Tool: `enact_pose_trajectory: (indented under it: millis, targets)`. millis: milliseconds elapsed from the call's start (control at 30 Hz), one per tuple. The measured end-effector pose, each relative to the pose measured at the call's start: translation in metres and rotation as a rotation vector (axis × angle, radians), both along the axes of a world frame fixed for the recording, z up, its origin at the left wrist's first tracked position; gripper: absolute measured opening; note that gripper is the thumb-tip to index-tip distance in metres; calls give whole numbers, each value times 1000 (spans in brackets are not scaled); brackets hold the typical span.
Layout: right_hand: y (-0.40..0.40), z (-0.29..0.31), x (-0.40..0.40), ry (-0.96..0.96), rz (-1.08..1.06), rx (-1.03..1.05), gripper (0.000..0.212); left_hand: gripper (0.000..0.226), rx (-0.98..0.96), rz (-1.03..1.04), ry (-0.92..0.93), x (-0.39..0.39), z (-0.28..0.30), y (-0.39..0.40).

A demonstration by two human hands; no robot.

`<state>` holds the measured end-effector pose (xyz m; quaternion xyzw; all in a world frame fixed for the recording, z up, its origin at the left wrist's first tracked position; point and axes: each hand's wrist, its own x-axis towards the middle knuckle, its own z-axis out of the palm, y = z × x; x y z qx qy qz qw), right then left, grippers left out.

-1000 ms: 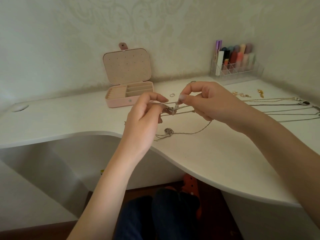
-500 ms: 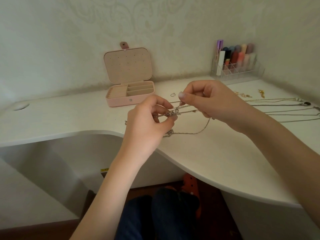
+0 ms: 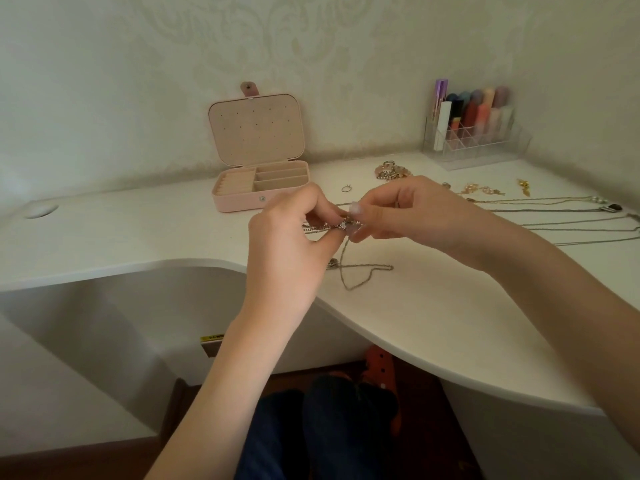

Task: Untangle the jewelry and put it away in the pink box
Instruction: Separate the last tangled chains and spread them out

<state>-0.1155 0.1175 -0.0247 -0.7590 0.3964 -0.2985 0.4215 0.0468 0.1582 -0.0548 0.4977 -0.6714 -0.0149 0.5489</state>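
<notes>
Both hands are raised just above the tabletop (image 3: 450, 323), a little in front and right of the pink box (image 3: 260, 188), likely to keep the knot off the surface so the loose strands drop clear and the crossings can be read. Left hand (image 3: 289, 244): fingers curled in, thumb and fingertips pinching the tangled chains (image 3: 325, 227) at the knot; looks like the anchor side. Right hand (image 3: 398, 216): also curled, thumb and forefinger pinching the same knot from the other side, touching or nearly touching the left fingertips; probably the picking side. What exactly sits between the pads is too small to tell, maybe a clasp or pendant. One chain loop (image 3: 360, 271) hangs from the knot and lies on the tabletop in front of the box, near the edge. More chains (image 3: 554, 223) run taut-ish from the knot out to the right of the box, laid roughly parallel, presumably spread so each strand can be traced. Pink box is open, lid upright against the wall, compartments look empty, so I'd say nothing is stowed yet. A small ring (image 3: 346, 188) lies just right of the box; a bracelet cluster (image 3: 393, 171) and gold earrings (image 3: 485, 191) lie farther right; an acrylic cosmetics organizer (image 3: 474, 136) stands well right of the box, against the wall. Task is early, in the untangle phase.
</notes>
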Motion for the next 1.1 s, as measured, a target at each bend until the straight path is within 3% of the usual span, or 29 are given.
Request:
enact_pose_trajectory:
  millis: [100,267,533,700,867,1100]
  targets:
    - [-1,0,-2,-32,-2,8,16,24,12,4,-8,-1,0,-1]
    - [-4,-1,-3,-178,-4,59,16,24,53,-24,44,-3,0,1]
    - [-6,3,-5,-411,-8,114,9,24,419,-297,475,-3,4,3]
    - [-4,6,-5,-431,-2,94,11,30,568,-412,573,-3,8,7]
    - [0,8,-5,-371,-1,47,11,6,543,-412,546,-5,14,8]
    - [0,9,-5,-320,-15,13,13,10,473,-355,532,-9,14,7]
